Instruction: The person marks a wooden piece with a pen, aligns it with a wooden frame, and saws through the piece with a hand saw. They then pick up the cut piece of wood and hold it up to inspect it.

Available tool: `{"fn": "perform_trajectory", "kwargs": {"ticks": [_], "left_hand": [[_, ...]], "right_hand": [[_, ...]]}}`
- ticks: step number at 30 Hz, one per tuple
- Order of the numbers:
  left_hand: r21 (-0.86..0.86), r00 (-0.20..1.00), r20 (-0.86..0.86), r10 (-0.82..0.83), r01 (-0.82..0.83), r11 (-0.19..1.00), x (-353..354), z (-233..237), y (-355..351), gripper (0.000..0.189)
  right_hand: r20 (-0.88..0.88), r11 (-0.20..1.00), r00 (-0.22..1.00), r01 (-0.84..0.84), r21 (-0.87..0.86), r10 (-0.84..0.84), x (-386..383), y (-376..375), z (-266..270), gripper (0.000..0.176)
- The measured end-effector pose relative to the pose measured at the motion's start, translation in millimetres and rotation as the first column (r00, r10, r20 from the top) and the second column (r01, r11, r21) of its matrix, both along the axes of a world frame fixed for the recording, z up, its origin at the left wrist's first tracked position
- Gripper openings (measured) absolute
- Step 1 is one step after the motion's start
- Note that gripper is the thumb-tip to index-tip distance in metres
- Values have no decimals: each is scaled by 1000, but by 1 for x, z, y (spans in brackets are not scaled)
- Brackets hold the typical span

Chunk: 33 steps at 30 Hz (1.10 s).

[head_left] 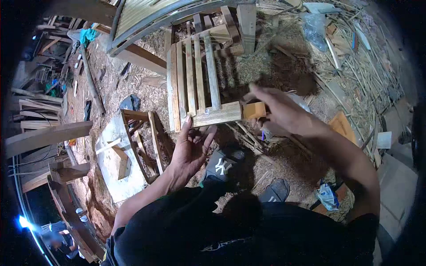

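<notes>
A slatted wooden frame [217, 116], with several parallel slats joined to a wider end rail, is held up in front of me. My left hand [188, 148] is closed on the rail's near left corner, thumb on top and fingers underneath. At the rail's right end, an orange-tan flat piece [254, 110] that looks like sandpaper lies against the wood. My right hand [277, 111] holds that piece at its right edge, with one finger stretched out above it. Motion blur and the hand itself hide part of this grip.
Sawdust and wood scraps cover the ground. A wooden stool-like frame with a pale board [116, 155] stands at left. Beyond is a large panel [146, 17]. An orange sheet [341, 126] and a plastic bag [314, 33] lie at right. Another person [66, 241] is at lower left.
</notes>
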<state>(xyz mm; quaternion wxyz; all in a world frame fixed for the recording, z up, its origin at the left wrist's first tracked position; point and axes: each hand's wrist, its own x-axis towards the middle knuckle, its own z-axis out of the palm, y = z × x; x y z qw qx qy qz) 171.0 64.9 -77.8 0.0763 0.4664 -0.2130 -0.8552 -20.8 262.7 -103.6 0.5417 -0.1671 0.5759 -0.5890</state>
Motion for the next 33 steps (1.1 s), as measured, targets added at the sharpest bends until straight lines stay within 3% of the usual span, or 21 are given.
{"fn": "perform_trajectory", "kwargs": {"ticks": [1,2,4,8,10,11,13,14,16,17,18,19,20,22,23,24,26,28,31,32,33], "left_hand": [[-9,1000,-2,2,-2,1000,1,-3,0,39],[-17,1000,-4,4,-4,1000,1,-5,0,39],[-2,999,53,-13,13,1000,-1,-3,-1,39],[138,999,-38,22,-16,990,0,-10,-4,44],[139,999,-33,13,-8,990,1,-11,-4,45],[140,1000,-25,6,-2,990,0,-12,-3,46],[116,996,66,53,-60,991,2,-9,-1,47],[99,995,88,53,-61,993,6,-15,-5,47],[-24,992,-121,-24,21,999,17,-26,-7,48],[113,996,-82,41,-32,993,12,-26,-11,48],[237,994,-32,101,-90,967,6,-22,-14,48],[291,987,-23,157,-143,946,4,-19,-12,50],[283,975,24,222,-220,934,2,-17,-9,50],[324,985,-88,149,-114,939,8,-21,-12,50],[415,980,-45,192,-157,896,6,-21,-15,50],[348,985,-110,132,-87,933,13,-33,-22,52],[402,980,-83,181,-134,906,10,-37,-25,56],[471,981,-132,139,-62,880,8,-30,-22,57],[321,989,-126,74,-29,947,10,-43,-27,54],[222,990,-136,21,10,975,13,-47,-27,52],[318,982,-188,-32,92,944,25,-71,-53,50]], "right_hand": [[-12,991,991,133,31,-132,-1,4,14,61],[-14,990,990,139,35,-139,-5,15,17,61],[132,927,918,376,1,-373,-18,60,14,63],[-344,784,785,594,181,-515,-7,159,-10,45],[-777,682,508,717,143,-372,13,226,-51,33],[-781,665,500,732,150,-374,30,249,-59,33],[-947,393,243,908,146,-210,71,294,-63,27],[-954,347,237,924,162,-184,90,312,-64,27],[-939,470,13,863,184,344,122,330,-61,28],[-928,438,26,877,199,371,135,333,-58,28],[-935,395,140,878,269,326,146,331,-57,31],[-931,357,250,872,336,266,157,331,-59,34],[-927,326,258,881,342,274,167,337,-69,34],[-928,307,352,876,371,118,178,345,-84,39],[-890,240,419,858,453,181,182,347,-84,42],[-889,216,422,864,454,179,182,348,-85,42],[-933,312,327,880,359,150,180,349,-90,46],[-925,282,336,883,375,177,177,351,-96,50],[-901,211,364,886,413,235,167,348,-97,57],[-792,151,605,778,610,82,150,332,-62,55],[-608,143,791,611,779,-70,135,315,-46,54]]}}
